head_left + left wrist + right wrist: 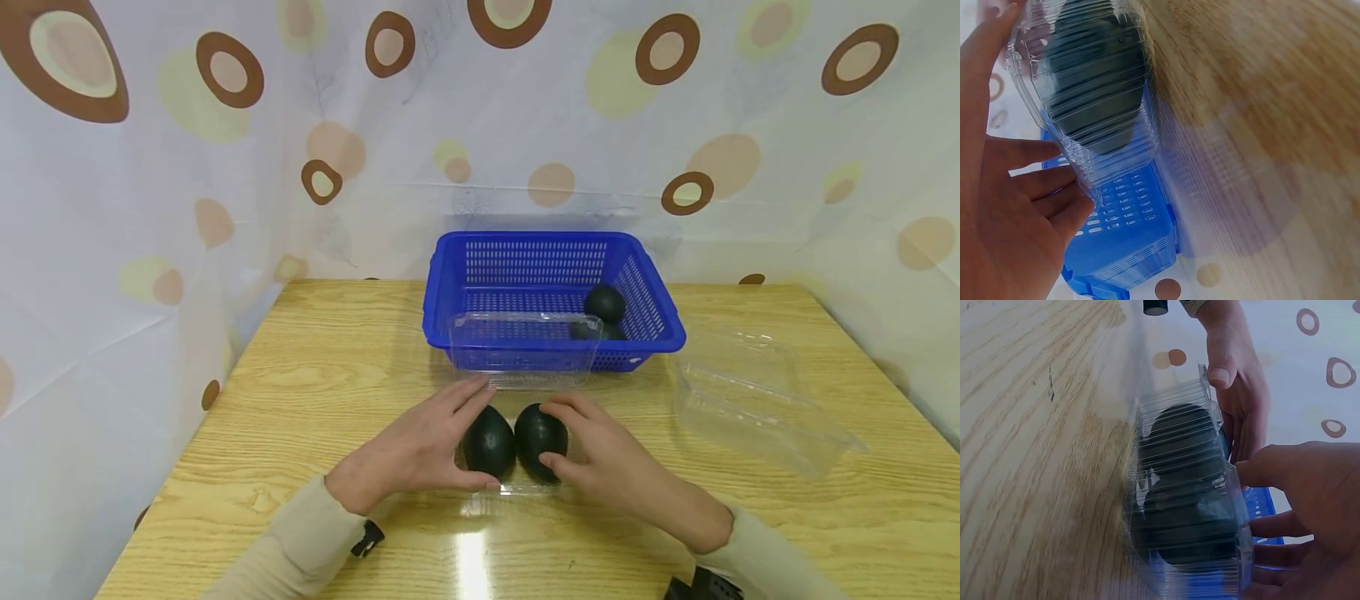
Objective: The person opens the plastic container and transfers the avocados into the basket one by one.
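Two dark green avocados lie side by side in a clear plastic clamshell container (517, 490) on the table; its lid stands raised behind them. My left hand (412, 446) holds the container's left side, thumb at the front rim and fingers toward the back, beside the left avocado (489, 446). In the left wrist view, those fingertips touch the rim of the ribbed container (1088, 165). My right hand (607, 450) grips the right avocado (538, 437) between thumb and fingers. The right wrist view shows its fingertips partly hidden behind the container wall (1185, 494).
Behind the lid stands a blue plastic basket (450, 287) with a few dark avocados (604, 304) in its right end. Another clear container (765, 408) lies open at the right on the wooden table (322, 350). A patterned curtain (510, 125) encloses the back and sides.
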Demonstrator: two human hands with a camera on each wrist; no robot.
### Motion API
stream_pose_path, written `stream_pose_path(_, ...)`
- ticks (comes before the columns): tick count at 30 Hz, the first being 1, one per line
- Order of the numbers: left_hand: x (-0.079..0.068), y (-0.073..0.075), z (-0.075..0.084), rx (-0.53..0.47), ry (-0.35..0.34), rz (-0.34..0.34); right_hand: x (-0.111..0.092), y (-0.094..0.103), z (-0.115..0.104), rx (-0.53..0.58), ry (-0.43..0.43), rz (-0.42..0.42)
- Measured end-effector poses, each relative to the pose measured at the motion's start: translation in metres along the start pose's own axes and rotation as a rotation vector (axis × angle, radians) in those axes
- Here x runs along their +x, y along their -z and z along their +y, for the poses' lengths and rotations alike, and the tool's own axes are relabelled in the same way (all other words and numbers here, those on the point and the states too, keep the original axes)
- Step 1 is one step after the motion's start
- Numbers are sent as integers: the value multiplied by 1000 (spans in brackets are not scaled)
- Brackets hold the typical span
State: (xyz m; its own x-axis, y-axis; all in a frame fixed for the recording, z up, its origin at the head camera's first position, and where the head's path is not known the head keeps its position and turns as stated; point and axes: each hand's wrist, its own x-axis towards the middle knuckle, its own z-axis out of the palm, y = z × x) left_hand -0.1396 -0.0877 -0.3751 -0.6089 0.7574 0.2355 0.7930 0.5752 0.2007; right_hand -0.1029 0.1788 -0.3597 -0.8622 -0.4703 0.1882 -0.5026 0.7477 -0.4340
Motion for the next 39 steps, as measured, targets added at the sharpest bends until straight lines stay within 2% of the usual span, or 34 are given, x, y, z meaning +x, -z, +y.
stream_pose_path(8,-1,-1,-1,-60,67,-17,6,-7,2,-59,-10,-38)
stream_pose_path(24,-1,0,1,-39,80,-16,15,-13,-5,-68,-63,-106)
stream_pose_path(31,-1,1,1,-23,69,-7,13,-11,-3,-69,-21,-90)
stream_pose_path(39,0,2,1,-28,76,-13,10,-1,1,-30,0,-27)
